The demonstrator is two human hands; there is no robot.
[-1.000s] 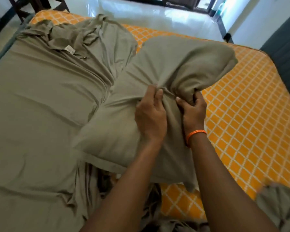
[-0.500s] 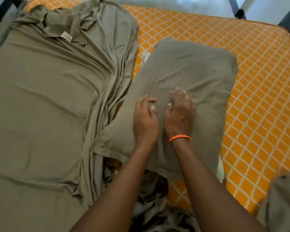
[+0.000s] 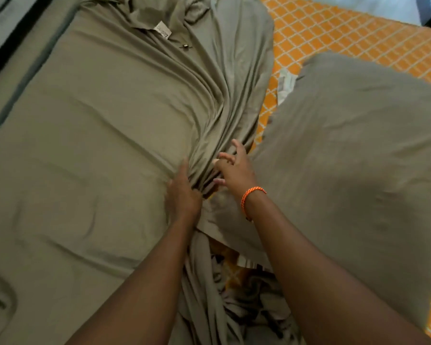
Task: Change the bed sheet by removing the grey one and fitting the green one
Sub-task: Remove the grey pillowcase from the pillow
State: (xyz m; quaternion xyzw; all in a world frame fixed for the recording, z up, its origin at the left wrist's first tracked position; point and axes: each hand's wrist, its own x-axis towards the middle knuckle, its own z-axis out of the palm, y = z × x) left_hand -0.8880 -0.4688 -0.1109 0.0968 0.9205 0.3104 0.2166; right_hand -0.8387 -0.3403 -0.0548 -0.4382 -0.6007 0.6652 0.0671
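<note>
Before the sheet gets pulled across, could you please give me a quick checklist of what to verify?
1. Left hand grips the bunched green sheet: ok.
2. Right hand has a hold: not ok, fingers spread above the folds.
3. Pillow off the sheet's path: not ok, it lies beside the bunched edge on the bare orange mattress.
4. Sheet covers the mattress: not ok, right part bare.
5. Corners fitted: cannot tell.

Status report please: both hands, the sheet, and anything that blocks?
Left hand grips bunched olive-green fabric sheet. Right hand open, fingers spread over the folds. Olive-green cased pillow lies on bare orange lattice-patterned mattress, beside the sheet's loose edge.
</note>
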